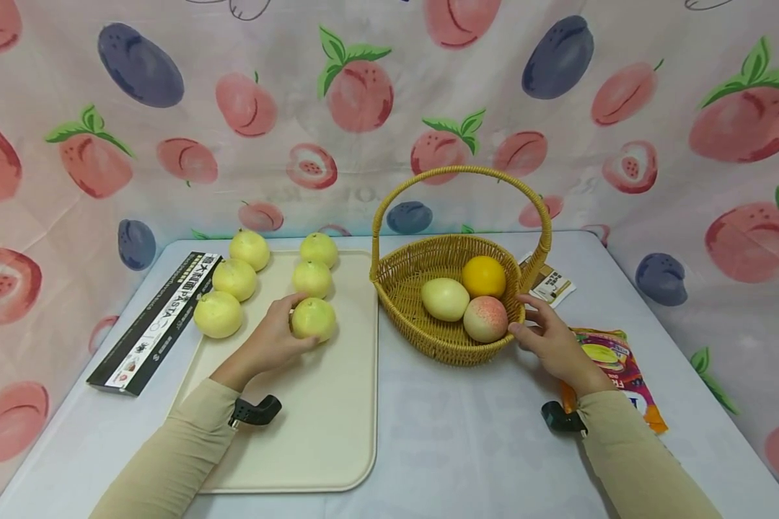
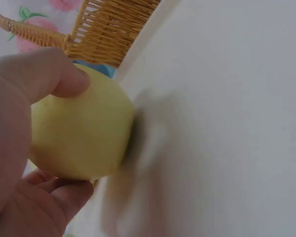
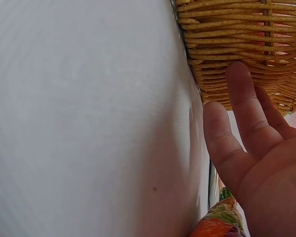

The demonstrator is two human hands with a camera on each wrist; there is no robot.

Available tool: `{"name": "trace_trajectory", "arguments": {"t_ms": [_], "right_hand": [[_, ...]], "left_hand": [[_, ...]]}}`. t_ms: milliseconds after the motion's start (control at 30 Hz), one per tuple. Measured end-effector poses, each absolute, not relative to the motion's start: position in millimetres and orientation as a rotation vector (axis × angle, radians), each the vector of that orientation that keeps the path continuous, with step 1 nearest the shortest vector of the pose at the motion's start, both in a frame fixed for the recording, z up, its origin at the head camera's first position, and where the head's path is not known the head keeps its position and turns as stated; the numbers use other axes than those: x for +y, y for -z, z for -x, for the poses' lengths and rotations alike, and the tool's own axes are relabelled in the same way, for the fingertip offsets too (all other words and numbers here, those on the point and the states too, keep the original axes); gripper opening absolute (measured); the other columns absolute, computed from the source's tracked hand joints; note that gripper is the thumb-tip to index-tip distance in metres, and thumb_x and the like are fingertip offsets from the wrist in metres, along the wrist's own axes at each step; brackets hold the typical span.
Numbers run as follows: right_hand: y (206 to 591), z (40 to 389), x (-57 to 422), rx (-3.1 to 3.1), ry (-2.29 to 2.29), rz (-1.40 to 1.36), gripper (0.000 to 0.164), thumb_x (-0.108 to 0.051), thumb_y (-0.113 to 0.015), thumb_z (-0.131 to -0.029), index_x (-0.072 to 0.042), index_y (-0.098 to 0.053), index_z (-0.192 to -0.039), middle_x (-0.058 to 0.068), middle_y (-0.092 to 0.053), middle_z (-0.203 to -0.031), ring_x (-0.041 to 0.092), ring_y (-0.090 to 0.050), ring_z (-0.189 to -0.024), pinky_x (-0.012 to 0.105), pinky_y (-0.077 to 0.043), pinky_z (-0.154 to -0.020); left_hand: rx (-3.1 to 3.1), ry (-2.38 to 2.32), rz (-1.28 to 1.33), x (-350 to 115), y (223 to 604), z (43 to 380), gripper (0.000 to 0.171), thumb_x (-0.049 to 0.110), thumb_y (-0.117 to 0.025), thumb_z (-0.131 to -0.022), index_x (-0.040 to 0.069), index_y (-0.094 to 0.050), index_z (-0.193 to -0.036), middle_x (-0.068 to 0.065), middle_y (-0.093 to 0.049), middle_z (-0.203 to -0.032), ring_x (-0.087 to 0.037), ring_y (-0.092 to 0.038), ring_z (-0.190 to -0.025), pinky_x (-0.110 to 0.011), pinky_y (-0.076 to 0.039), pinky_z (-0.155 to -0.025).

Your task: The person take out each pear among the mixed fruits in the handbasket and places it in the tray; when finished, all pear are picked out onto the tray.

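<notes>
My left hand [image 1: 279,333] holds a round yellow-green fruit [image 1: 315,320] over the cream tray [image 1: 311,440]. In the left wrist view, the thumb lies on one side of the fruit [image 2: 89,128] and curled fingers on the other. My right hand [image 1: 552,342] touches the right side of the wicker basket [image 1: 405,317] at its rim. In the right wrist view, its fingers [image 3: 244,98] are extended against the basket's woven outer wall [image 3: 227,44]. Inside the basket lie an orange [image 1: 483,277], a pale yellow-green fruit [image 1: 444,300] and a peach [image 1: 486,319].
Several more yellow-green fruits [image 1: 311,279] stand in two columns at the tray's far end and left edge. A black pasta box [image 1: 156,324] lies to the left. Right of the basket are a colourful snack bag [image 1: 623,375] and a small packet [image 1: 553,287]. A fruit-print cloth hangs behind.
</notes>
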State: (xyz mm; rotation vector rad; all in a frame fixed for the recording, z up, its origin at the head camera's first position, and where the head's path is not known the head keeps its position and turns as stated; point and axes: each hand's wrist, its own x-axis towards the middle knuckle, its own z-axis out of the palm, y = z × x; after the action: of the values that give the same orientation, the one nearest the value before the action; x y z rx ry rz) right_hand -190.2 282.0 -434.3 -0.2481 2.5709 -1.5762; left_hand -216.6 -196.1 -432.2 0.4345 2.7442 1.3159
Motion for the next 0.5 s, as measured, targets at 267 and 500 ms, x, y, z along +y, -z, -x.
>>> {"name": "trace_trajectory", "arguments": {"t_ms": [267, 500], "right_hand": [[431.9, 188.7, 280.6, 2.564, 1.584, 0.248, 0.064, -0.027, -0.055, -0.105, -0.009, -0.022, -0.158, 0.035, -0.035, -0.146, 0.048, -0.054, -0.119, 0.031, -0.053, -0.085], [434.5, 190.4, 281.3, 2.578, 1.557, 0.216, 0.066, -0.032, -0.055, -0.105, -0.01, -0.022, -0.158, 0.035, -0.034, -0.147, 0.048, -0.052, -0.12, 0.033, -0.053, -0.087]], "left_hand": [[2.763, -1.305, -0.416, -198.8, 434.6, 218.1, 0.081, 0.012, -0.075, -0.083, -0.007, -0.033, -0.15, -0.028, -0.043, -0.138, -0.039, -0.045, -0.123, -0.055, -0.04, -0.101], [2.756, -1.284, -0.343, -201.8, 432.9, 216.8, 0.084, 0.016, -0.074, -0.088, -0.004, -0.026, -0.154, -0.031, -0.033, -0.147, -0.046, -0.039, -0.132, -0.058, -0.038, -0.106]]}}
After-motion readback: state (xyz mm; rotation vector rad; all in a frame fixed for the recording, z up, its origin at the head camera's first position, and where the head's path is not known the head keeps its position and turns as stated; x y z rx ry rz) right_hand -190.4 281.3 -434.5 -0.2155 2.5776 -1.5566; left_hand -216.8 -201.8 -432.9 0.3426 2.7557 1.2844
